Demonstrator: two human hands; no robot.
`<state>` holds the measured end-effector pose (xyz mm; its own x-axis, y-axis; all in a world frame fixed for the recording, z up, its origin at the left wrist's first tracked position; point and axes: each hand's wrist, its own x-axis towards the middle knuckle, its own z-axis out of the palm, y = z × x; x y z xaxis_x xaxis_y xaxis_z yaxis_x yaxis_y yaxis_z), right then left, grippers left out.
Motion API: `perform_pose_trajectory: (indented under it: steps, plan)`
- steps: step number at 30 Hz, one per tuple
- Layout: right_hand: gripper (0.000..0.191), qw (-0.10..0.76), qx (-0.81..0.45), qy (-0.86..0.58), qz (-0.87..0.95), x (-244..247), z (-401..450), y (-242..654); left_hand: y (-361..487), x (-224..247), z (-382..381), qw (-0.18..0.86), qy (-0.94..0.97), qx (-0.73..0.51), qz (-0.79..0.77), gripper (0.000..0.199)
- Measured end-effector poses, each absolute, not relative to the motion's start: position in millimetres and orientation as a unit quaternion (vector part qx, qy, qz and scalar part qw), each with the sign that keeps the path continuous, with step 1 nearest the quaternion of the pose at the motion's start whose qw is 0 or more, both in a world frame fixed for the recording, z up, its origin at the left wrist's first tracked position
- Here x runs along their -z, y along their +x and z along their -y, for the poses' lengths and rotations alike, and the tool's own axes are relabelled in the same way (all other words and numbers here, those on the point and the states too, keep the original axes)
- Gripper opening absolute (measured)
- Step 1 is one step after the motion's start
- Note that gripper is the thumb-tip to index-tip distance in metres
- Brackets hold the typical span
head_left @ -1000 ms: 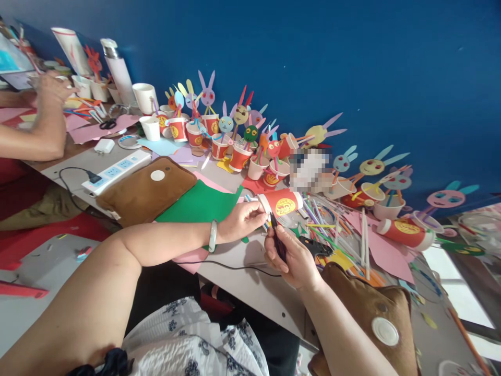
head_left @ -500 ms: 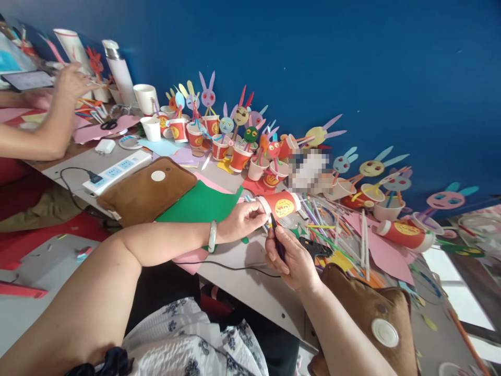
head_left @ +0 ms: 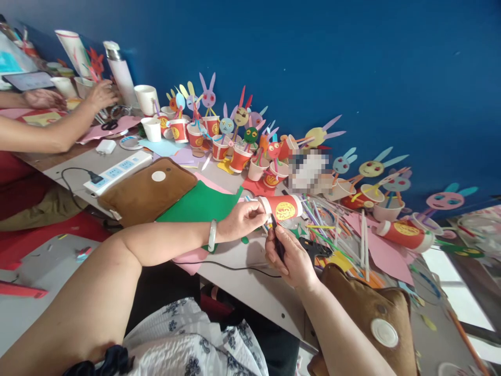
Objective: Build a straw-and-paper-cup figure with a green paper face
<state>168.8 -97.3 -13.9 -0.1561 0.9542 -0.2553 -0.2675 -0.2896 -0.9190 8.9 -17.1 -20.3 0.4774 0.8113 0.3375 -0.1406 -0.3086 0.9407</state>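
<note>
My left hand (head_left: 246,218) is closed, fingertips pinched together, over a small piece that I cannot make out. In my right hand (head_left: 289,256) is a slim black tool (head_left: 278,244); its kind is mostly hidden by the fingers, and its tip points up at the left fingertips. The two hands almost meet. Just beyond them a red paper cup (head_left: 286,210) with a yellow emblem lies on its side. Green felt or paper (head_left: 199,206) spreads to the left of my left hand.
Paper-rabbit figures in cups, such as a green-faced one (head_left: 250,134), line the blue wall. Pipe cleaners lie to the right. Brown cushions (head_left: 146,190), a power strip (head_left: 117,171) and a black cord surround my work area. A co-worker's hand (head_left: 102,95) is at far left.
My hands have hardly moved. The red cup has shifted slightly towards me. The co-worker's raised hand has moved right and down, beside the flask.
</note>
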Motion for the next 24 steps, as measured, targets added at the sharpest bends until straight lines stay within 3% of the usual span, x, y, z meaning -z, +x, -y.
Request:
perform_pose_trajectory:
  steps: [10,24]
  plan:
    - [0.037,0.463,-0.661,-0.460,0.370,13.7,98.1,166.9,9.5,21.1,17.5,0.533,0.672,-0.449,-0.249,0.032]
    - [0.040,0.450,-0.666,-0.473,0.361,11.5,98.9,168.4,5.9,19.0,18.9,0.453,0.730,-0.440,-0.260,0.027]
